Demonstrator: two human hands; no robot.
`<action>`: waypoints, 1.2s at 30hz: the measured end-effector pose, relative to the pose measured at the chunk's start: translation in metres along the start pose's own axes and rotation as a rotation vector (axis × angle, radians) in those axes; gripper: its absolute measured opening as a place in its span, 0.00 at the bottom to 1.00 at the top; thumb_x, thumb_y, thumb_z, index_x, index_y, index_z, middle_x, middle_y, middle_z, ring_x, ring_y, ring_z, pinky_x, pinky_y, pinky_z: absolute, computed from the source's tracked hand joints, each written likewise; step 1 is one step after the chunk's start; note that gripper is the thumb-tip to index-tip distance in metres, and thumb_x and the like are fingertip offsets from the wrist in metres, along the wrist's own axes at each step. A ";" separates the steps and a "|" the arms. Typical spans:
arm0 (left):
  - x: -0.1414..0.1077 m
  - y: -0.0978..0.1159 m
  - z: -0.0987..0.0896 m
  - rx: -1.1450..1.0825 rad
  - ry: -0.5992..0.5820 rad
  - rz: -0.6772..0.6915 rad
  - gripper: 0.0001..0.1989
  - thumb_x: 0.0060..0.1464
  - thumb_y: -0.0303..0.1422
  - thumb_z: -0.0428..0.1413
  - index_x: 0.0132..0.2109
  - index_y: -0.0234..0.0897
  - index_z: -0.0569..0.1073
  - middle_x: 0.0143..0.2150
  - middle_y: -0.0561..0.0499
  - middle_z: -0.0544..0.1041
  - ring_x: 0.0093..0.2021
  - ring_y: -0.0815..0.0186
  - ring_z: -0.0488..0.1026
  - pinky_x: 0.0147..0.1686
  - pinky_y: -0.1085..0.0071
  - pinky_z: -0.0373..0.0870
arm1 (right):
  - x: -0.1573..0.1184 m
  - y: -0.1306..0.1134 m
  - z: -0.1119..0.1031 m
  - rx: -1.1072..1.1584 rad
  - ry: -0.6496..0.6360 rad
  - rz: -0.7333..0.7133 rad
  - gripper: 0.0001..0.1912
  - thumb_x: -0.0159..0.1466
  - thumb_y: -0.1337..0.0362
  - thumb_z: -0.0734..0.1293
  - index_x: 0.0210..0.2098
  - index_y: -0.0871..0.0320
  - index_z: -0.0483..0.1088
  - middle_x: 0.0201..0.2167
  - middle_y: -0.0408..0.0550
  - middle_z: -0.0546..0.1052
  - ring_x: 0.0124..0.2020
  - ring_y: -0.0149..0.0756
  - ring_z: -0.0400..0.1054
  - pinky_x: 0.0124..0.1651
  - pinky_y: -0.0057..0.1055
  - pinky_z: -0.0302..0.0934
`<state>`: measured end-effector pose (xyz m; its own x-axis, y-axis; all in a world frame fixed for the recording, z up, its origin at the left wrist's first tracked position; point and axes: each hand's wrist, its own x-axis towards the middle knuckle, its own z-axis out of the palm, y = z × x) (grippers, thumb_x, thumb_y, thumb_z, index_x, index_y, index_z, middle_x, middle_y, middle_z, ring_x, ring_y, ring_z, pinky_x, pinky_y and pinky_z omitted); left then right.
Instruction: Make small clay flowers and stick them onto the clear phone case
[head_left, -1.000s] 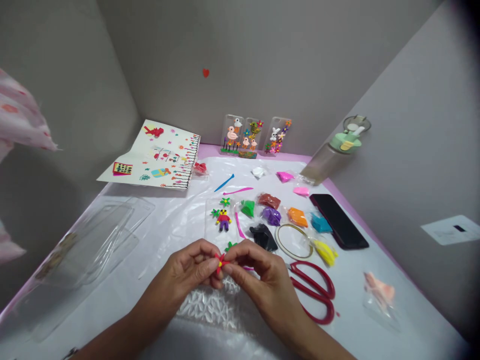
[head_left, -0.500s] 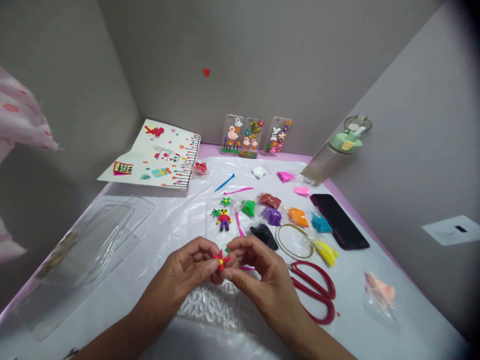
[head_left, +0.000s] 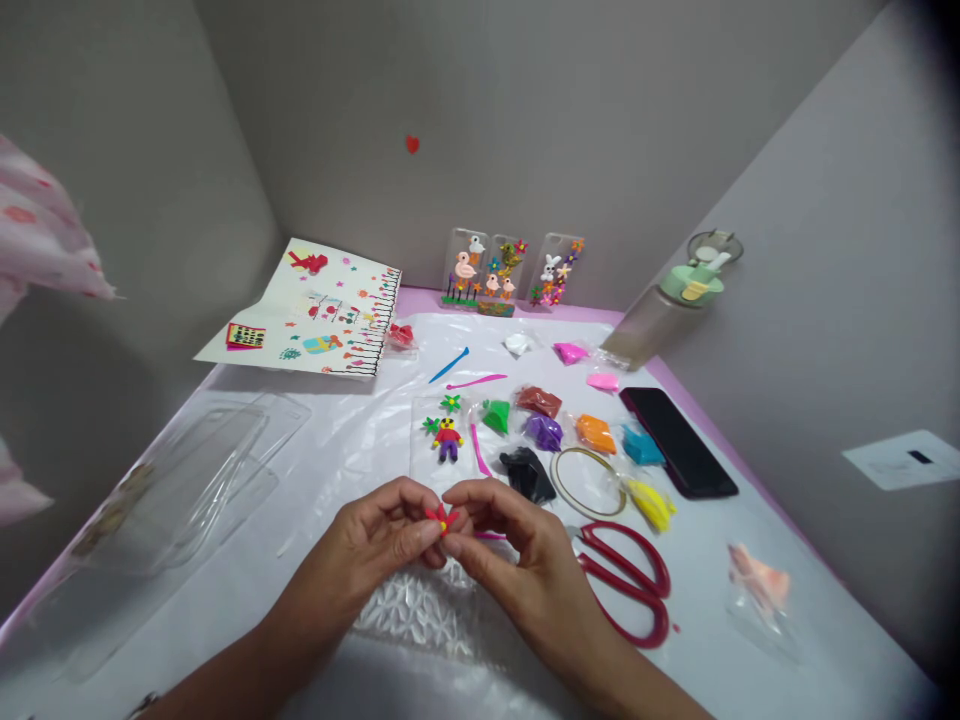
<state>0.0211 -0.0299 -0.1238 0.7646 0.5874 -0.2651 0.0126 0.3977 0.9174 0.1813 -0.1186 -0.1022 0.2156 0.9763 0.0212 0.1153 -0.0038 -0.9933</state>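
Between my two hands is a small red clay flower with a yellow centre. My left hand pinches it from the left between thumb and fingers. From the other side, the thumb and fingertips of my right hand close on its petals. Just beyond them lies a clear phone case, partly hidden by my hands. On that case sit a clay figure in red and purple and two green clay flowers. A textured clear sheet lies beneath my hands.
Red-handled scissors lie right of my right hand, near a gold ring and several wrapped clay lumps. A phone and a bottle stand right. Clear cases and a notebook are left; decorated cases lean behind.
The red flower has tilted slightly between my fingers, its petals now pointing more upward. My right index finger has shifted a little left, closer to my left hand.
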 end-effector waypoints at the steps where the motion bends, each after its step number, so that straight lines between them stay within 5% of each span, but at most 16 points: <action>1: 0.000 0.001 0.000 0.006 -0.001 0.004 0.10 0.59 0.41 0.61 0.41 0.39 0.75 0.32 0.54 0.76 0.36 0.67 0.74 0.42 0.70 0.67 | 0.000 0.000 -0.001 -0.022 0.006 -0.015 0.07 0.63 0.66 0.71 0.42 0.56 0.76 0.36 0.44 0.79 0.36 0.32 0.73 0.41 0.27 0.67; 16: 0.000 0.003 0.000 0.031 -0.002 -0.010 0.12 0.58 0.42 0.61 0.39 0.38 0.75 0.31 0.54 0.74 0.35 0.67 0.75 0.41 0.71 0.68 | -0.002 0.000 -0.004 -0.244 -0.025 -0.252 0.13 0.69 0.70 0.65 0.49 0.50 0.77 0.38 0.45 0.79 0.40 0.34 0.71 0.44 0.30 0.64; 36: 0.000 0.002 0.001 0.025 -0.055 -0.055 0.12 0.58 0.42 0.61 0.40 0.37 0.77 0.32 0.53 0.75 0.34 0.66 0.76 0.41 0.70 0.70 | 0.002 -0.001 -0.012 -0.155 -0.077 -0.062 0.09 0.69 0.64 0.67 0.44 0.49 0.80 0.35 0.44 0.79 0.39 0.34 0.71 0.43 0.30 0.64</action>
<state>0.0213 -0.0300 -0.1214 0.7963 0.5257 -0.2993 0.0710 0.4102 0.9092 0.1932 -0.1190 -0.1001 0.1289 0.9893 0.0675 0.2756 0.0297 -0.9608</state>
